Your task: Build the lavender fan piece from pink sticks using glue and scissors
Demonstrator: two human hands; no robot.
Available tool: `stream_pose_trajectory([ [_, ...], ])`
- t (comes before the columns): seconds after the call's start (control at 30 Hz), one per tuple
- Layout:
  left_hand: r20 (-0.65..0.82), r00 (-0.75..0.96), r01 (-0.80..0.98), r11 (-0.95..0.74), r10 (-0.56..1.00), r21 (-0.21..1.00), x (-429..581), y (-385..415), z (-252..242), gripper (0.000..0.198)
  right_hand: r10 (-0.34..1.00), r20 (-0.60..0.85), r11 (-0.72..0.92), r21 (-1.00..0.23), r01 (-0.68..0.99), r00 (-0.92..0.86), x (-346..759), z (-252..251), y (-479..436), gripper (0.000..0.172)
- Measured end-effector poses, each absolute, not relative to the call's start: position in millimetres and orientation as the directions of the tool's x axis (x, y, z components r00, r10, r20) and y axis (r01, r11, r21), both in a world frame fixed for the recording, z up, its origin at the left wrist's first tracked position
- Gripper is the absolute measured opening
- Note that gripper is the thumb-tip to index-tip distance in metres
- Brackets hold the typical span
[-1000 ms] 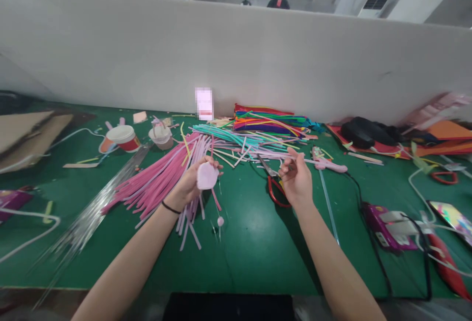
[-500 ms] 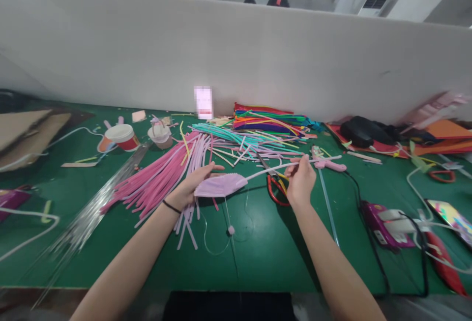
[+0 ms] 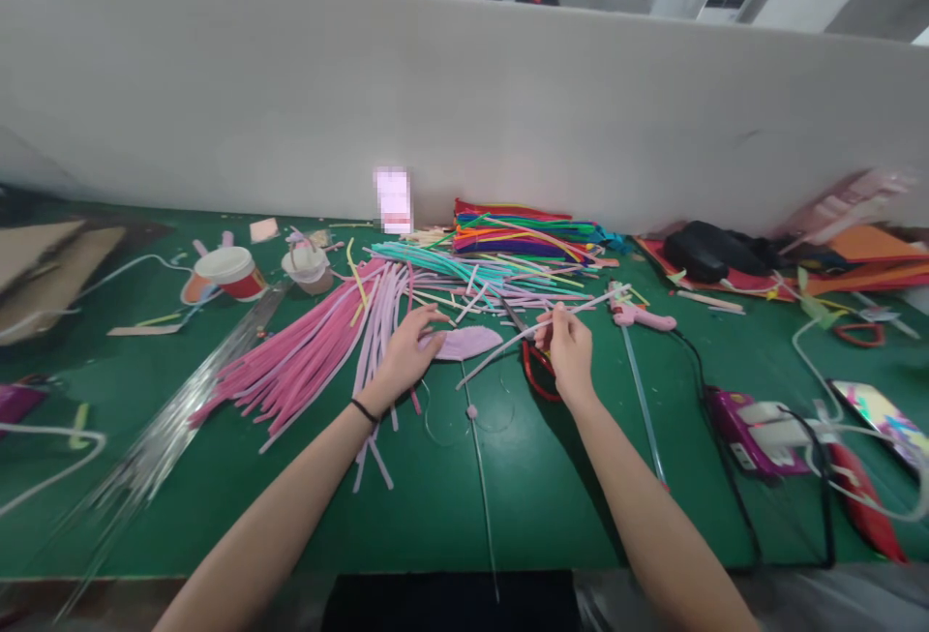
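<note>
My right hand [image 3: 571, 351] pinches a lavender pipe cleaner [image 3: 500, 349], whose near end slants down to the left over the table. My left hand [image 3: 410, 349] has its fingers stretched out over the left end of a flat, ribbed lavender piece [image 3: 471, 342], touching it. Below that piece lies a thin clear stick [image 3: 483, 487] with a small lavender knob [image 3: 471, 411] and fine looping wire or thread. Scissors with red handles [image 3: 538, 376] lie partly hidden behind my right hand. Pink pipe cleaners [image 3: 297, 351] fan out left of my left hand.
Multicoloured pipe cleaners [image 3: 523, 235] are piled at the back. Clear sticks [image 3: 181, 400], a paper cup [image 3: 233, 274] and a small tub [image 3: 309, 269] stand or lie left. Right are a pink glue gun [image 3: 645, 317], a purple power strip [image 3: 747, 434], cables and a phone [image 3: 885, 424].
The lavender piece has come down onto the table, farther right, and my left hand's fingers have loosened. My right hand has shifted left; the pipe cleaner's near end now hangs lower, apart from the piece.
</note>
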State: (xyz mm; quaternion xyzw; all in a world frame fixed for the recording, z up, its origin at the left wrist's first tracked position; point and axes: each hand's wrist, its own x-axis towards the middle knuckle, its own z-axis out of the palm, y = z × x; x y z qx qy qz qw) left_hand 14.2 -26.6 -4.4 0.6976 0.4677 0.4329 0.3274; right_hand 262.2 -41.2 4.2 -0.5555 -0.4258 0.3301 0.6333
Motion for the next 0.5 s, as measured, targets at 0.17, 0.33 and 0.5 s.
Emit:
stream_pose_trajectory([
  [0.17,0.332,0.478,0.600,-0.579,0.813,0.553,-2,-38,9,0.019,0.932,0.045,0.003,-0.993,0.117,0.361,271,3,-37,0.050],
  [0.33,0.216,0.640,0.590,-0.652,0.737,0.475,-2,-57,10,0.031,0.941,0.057,-0.037,-0.962,0.270,0.333,276,4,-38,0.051],
  [0.5,0.223,0.655,0.605,-0.678,0.722,0.416,6,-59,6,0.013,0.957,0.112,-0.006,-0.914,0.406,0.267,277,3,-39,0.054],
])
